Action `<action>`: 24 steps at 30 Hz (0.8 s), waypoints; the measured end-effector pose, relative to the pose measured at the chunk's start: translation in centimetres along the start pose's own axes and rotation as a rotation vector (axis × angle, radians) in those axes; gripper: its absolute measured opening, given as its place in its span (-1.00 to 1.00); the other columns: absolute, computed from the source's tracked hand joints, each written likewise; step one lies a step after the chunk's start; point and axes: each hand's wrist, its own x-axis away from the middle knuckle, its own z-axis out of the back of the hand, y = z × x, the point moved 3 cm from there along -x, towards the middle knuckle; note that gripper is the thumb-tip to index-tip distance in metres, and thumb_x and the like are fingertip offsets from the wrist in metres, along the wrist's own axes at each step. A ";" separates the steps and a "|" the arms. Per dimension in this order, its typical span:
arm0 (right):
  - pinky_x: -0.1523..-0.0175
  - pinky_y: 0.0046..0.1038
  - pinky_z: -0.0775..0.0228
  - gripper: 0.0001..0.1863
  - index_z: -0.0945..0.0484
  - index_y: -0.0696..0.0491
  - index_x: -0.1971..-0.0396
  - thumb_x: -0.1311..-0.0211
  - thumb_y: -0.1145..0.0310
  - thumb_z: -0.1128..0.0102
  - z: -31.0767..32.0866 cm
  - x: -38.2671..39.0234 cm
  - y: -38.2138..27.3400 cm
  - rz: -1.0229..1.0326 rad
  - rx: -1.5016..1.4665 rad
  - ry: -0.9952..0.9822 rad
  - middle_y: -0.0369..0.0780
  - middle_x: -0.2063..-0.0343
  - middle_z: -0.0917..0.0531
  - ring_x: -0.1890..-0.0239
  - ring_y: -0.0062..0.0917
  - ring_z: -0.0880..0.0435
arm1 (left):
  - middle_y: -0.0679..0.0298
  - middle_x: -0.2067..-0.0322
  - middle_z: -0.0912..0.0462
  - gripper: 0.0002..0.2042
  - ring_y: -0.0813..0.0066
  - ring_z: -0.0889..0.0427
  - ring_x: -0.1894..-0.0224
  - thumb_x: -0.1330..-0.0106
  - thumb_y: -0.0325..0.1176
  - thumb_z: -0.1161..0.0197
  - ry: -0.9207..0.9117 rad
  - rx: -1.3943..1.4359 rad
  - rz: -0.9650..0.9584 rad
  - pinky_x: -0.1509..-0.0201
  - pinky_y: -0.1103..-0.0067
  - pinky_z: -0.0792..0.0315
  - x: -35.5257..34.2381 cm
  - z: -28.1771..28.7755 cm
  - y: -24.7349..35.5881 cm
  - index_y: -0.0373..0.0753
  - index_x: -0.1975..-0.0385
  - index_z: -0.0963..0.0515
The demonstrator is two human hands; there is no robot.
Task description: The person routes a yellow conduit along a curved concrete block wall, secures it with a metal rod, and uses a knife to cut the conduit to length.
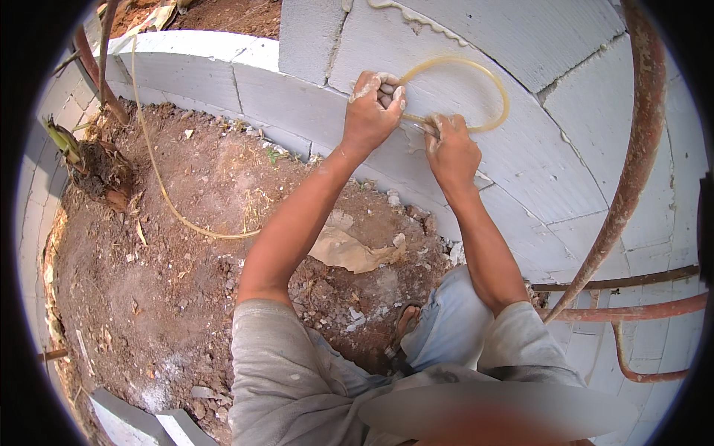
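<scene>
A thin, see-through yellowish hose (pixel 506 97) curves in a loop in front of the white block wall (pixel 416 74). My left hand (pixel 374 111), its fingers dusted white, is closed around the hose at the loop's left side. Lower and to the right, my right hand (pixel 452 152) pinches the hose with curled fingers. A short length of it runs between the two hands. Another stretch of hose sags across the soil at the left and rises over the wall top; where it passes behind my left arm is hidden.
Rusty metal poles (pixel 645 126) slant across the right, with more bars below. Brown soil (pixel 193 171) strewn with rubble lies under me, with a torn paper piece (pixel 353 249) on it. A plant stump (pixel 104 171) stands at left; loose blocks (pixel 123 420) lie at lower left.
</scene>
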 end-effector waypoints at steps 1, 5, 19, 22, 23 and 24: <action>0.40 -0.22 -0.50 -0.78 -0.61 -0.02 0.21 -0.12 0.34 -0.34 -0.1 -0.5 -0.4 0.002 -0.028 -0.003 -0.19 0.26 -0.56 0.45 -0.21 -0.66 | 0.24 0.30 -0.50 -0.87 0.52 -0.61 0.44 -0.20 -0.49 -0.33 0.001 -0.028 0.005 0.36 0.57 -0.52 -0.1 0.5 -0.1 -0.32 0.31 -0.55; 0.28 -0.18 -0.46 -0.81 -0.55 0.05 0.20 -0.18 0.40 -0.27 3.0 0.1 -1.2 0.069 -0.352 -0.189 -0.13 0.21 -0.51 0.32 -0.17 -0.65 | 0.24 0.38 -0.50 -0.86 0.47 -0.53 0.47 -0.17 -0.46 -0.36 -0.056 -0.235 0.041 0.34 0.57 -0.46 0.3 3.1 1.5 -0.30 0.31 -0.58; 0.07 -0.63 -0.43 -0.83 -0.47 0.22 0.15 -0.30 0.58 -0.20 7.9 -0.1 -17.6 -0.129 -1.925 -0.391 -0.23 0.21 -0.64 0.17 -0.65 -0.61 | 0.24 0.32 -0.60 -0.42 0.52 -0.56 0.23 -0.57 0.09 0.29 0.134 -0.042 0.490 0.07 0.55 -0.44 3.0 13.4 18.1 -0.32 0.23 -0.53; 0.04 -0.57 -0.46 -0.83 -0.50 0.25 0.14 -0.29 0.59 -0.19 12.6 -0.2 -20.1 -0.018 -1.854 -0.447 -0.20 0.17 -0.67 0.13 -0.60 -0.65 | 0.30 0.40 -0.54 -0.50 0.62 -0.49 0.38 -0.59 0.00 0.25 0.283 -0.167 0.333 0.25 0.62 -0.41 3.0 16.1 22.2 -0.30 0.32 -0.49; 0.04 -0.56 -0.46 -0.82 -0.50 0.25 0.14 -0.28 0.59 -0.19 14.4 -0.1 -21.1 0.015 -1.867 -0.442 -0.20 0.19 -0.67 0.14 -0.59 -0.65 | 0.30 0.41 -0.53 -0.51 0.64 -0.47 0.41 -0.59 -0.02 0.23 0.323 -0.158 0.309 0.29 0.63 -0.40 3.2 17.1 23.7 -0.30 0.33 -0.48; 0.06 -0.56 -0.47 -0.82 -0.51 0.24 0.14 -0.26 0.59 -0.21 15.5 -0.7 -21.6 0.019 -1.965 -0.415 -0.21 0.22 -0.68 0.16 -0.60 -0.65 | 0.31 0.43 -0.52 -0.53 0.64 -0.47 0.43 -0.60 -0.04 0.23 0.370 -0.197 0.273 0.31 0.64 -0.40 2.7 16.7 25.5 -0.30 0.34 -0.48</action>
